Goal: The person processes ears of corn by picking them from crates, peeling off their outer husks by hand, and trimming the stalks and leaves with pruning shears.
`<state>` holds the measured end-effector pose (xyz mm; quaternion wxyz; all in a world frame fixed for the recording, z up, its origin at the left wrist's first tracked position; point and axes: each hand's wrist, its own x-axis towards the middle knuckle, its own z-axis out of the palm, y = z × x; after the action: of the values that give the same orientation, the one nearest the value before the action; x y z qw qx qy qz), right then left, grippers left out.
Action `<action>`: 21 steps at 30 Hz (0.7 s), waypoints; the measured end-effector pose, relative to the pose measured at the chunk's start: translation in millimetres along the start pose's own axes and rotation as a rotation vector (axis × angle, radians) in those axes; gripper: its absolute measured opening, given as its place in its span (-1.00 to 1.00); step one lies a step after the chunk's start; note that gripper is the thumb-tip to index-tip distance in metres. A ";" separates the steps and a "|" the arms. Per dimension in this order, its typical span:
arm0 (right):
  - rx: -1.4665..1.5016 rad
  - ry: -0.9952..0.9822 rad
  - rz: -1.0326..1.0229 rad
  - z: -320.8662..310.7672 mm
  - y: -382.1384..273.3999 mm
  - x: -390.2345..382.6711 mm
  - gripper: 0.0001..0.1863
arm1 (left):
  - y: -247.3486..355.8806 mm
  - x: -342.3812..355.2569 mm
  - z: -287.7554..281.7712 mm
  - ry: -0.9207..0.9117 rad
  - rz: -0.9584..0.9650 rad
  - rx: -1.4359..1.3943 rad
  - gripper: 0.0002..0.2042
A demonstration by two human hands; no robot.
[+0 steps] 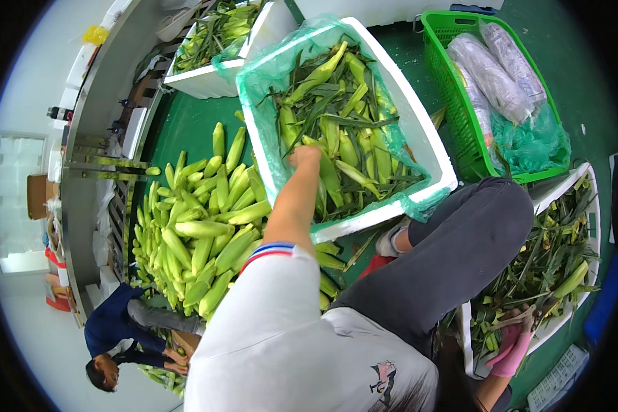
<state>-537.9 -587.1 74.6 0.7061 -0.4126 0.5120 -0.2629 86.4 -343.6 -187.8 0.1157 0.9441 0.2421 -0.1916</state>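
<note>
So the corn ears (329, 180) that matter here are in the white foam box (402, 103), tangled up with loose leaves, and the bare left grip (304, 158) is right down among them. Fingers are buried, so I can't tell how closed it is or whether it actually has an ear. The box sits tilted to the view between knee and pile, probably so one straight arm reaches in. Green plastic liner (268, 72) drapes over the rim, I'd guess to keep bits contained. Meanwhile the right grip (510, 347), in a pink glove, is curled closed around what looks like shears (527, 316), held off to the side over another foam box (556, 190) of leafy scraps, maybe to keep the blades away from the bare hand. The big corn pile (202, 230) lies straight on the green floor (185, 123), just left of the lined box. Beyond the knee there's a green basket (453, 103) with wrapped packs (491, 72), and a co-worker (120, 326) bends over lower left.
</note>
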 end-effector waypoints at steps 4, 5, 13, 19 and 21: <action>-0.083 0.118 0.013 -30.9 16.3 -20.3 -0.44 | 3.3 9.2 28.0 0.047 0.154 -0.220 -0.51; 0.009 0.147 0.014 -22.0 21.3 -18.1 -0.44 | -14.0 41.5 5.7 0.066 0.254 -0.118 -0.59; 0.019 0.078 -0.004 -15.2 20.5 -6.4 -0.45 | -1.0 -105.9 -99.4 -0.928 -0.042 -1.518 -0.82; -0.003 0.044 -0.117 -25.3 24.1 8.6 -0.46 | -64.2 -327.2 -100.2 -0.738 0.413 -1.443 -0.81; -0.037 -0.022 -0.153 -33.3 17.4 6.4 -0.45 | -70.3 -395.7 -102.6 -0.815 0.657 -1.334 -0.76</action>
<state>-568.0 -593.5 52.0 0.6816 -0.4664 0.4763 -0.3018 -237.7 -414.9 61.0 0.7763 0.5577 -0.0429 -0.2907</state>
